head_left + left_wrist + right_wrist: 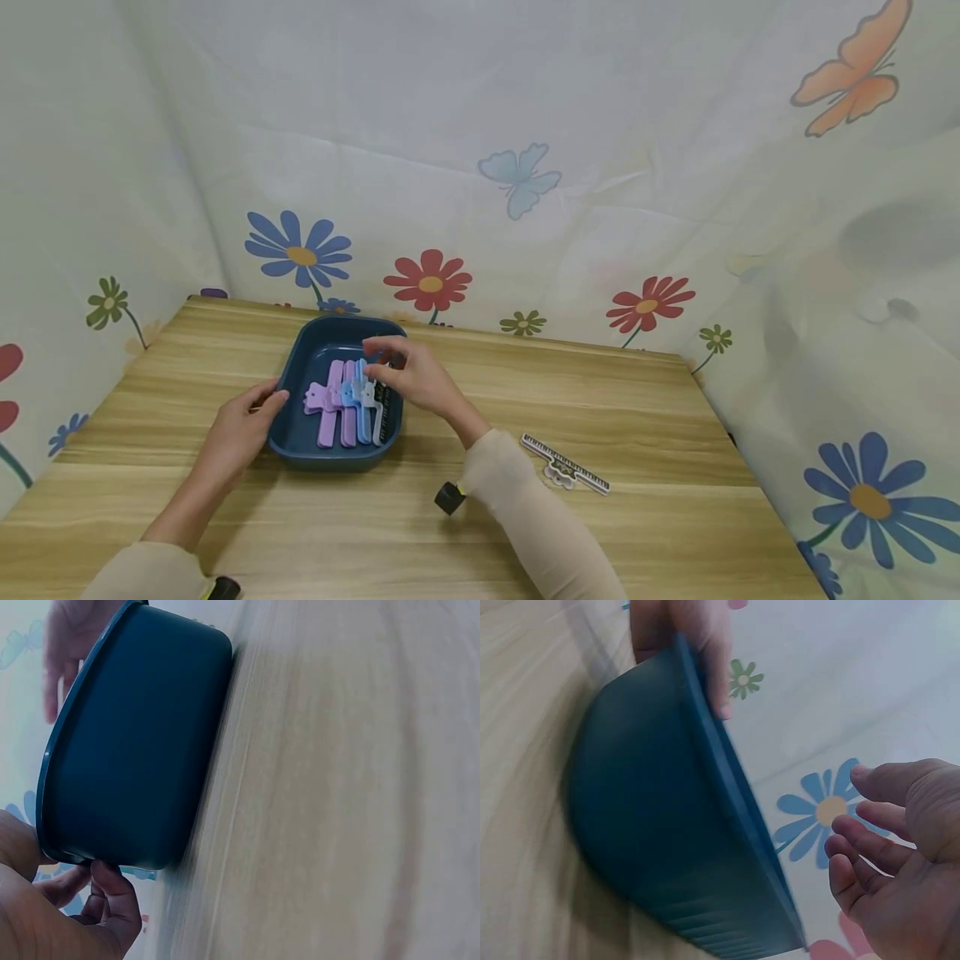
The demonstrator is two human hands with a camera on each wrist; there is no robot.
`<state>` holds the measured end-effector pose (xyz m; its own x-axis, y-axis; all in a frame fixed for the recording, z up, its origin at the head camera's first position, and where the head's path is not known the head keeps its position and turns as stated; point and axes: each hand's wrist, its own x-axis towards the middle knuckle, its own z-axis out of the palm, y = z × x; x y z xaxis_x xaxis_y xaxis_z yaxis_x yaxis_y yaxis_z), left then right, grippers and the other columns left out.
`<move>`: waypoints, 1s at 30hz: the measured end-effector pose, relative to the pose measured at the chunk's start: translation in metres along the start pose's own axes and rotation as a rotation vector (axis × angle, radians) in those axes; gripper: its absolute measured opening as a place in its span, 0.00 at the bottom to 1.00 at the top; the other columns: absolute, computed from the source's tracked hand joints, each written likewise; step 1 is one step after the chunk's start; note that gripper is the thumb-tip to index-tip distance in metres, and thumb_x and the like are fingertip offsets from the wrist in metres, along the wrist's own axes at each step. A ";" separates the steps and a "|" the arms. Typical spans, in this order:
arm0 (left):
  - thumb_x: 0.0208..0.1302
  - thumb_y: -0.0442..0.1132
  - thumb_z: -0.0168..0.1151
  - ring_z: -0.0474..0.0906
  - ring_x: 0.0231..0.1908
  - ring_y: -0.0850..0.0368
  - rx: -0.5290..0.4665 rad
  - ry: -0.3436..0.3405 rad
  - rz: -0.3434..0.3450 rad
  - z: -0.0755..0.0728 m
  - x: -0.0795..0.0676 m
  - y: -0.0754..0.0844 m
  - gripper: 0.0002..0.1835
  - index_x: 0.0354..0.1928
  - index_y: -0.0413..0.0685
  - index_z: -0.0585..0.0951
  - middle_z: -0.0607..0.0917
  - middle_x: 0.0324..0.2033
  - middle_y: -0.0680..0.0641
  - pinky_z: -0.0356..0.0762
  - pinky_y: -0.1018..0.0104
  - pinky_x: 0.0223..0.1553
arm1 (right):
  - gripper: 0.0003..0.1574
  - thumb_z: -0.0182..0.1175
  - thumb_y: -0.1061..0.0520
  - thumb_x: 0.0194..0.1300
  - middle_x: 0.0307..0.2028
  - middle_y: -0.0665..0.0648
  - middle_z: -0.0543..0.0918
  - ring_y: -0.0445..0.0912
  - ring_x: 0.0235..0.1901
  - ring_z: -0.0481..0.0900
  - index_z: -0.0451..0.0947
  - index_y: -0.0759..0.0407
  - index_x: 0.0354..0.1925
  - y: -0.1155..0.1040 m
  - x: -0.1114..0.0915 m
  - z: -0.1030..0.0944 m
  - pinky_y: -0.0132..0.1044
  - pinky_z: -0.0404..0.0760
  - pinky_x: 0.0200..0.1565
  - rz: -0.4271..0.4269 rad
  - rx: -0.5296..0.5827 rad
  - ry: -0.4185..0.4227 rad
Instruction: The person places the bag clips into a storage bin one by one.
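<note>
A dark blue plastic basin [330, 463] stands on the table with several long plastic clips lying side by side in it. Purple clips [327, 417] are on the left, then a blue clip [363, 425], then white and black clips [381, 421] by the right wall. My left hand [238, 429] grips the basin's left rim; the right wrist view shows that hand [694, 637] with a finger over the rim. Above the basin's right side is my right hand [420, 379]. Its fingers are loosely bent with nothing between them in the right wrist view.
A black-and-white clip [564, 463] with a patterned long edge lies on the wooden table [660, 517], right of my right forearm. Behind the table's far edge hangs a pale curtain [420, 192] printed with flowers and butterflies.
</note>
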<state>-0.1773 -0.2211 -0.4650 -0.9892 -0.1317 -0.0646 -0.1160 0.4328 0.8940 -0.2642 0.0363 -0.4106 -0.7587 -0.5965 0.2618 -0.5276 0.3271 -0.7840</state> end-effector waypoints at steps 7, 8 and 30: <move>0.83 0.54 0.44 0.65 0.62 0.32 -0.005 -0.004 -0.007 0.000 0.000 0.000 0.36 0.77 0.30 0.60 0.69 0.65 0.25 0.64 0.38 0.63 | 0.23 0.62 0.58 0.75 0.58 0.61 0.83 0.46 0.50 0.81 0.78 0.62 0.65 -0.020 0.005 -0.015 0.32 0.80 0.51 -0.050 0.047 0.014; 0.83 0.54 0.44 0.66 0.62 0.32 -0.003 -0.001 -0.004 0.000 0.001 0.000 0.36 0.76 0.30 0.60 0.69 0.65 0.25 0.64 0.39 0.63 | 0.23 0.62 0.58 0.75 0.58 0.61 0.84 0.46 0.50 0.81 0.78 0.62 0.65 -0.022 0.006 -0.017 0.32 0.80 0.50 -0.062 0.052 0.019; 0.83 0.54 0.45 0.67 0.60 0.32 0.011 0.005 0.013 0.000 0.002 -0.002 0.36 0.75 0.28 0.61 0.70 0.64 0.24 0.66 0.40 0.61 | 0.24 0.62 0.58 0.75 0.53 0.59 0.85 0.42 0.48 0.82 0.78 0.63 0.66 -0.068 0.013 -0.043 0.35 0.82 0.51 -0.167 0.083 0.091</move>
<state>-0.1789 -0.2223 -0.4669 -0.9901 -0.1305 -0.0510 -0.1044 0.4441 0.8899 -0.2545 0.0382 -0.3301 -0.6969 -0.5672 0.4388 -0.6185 0.1658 -0.7680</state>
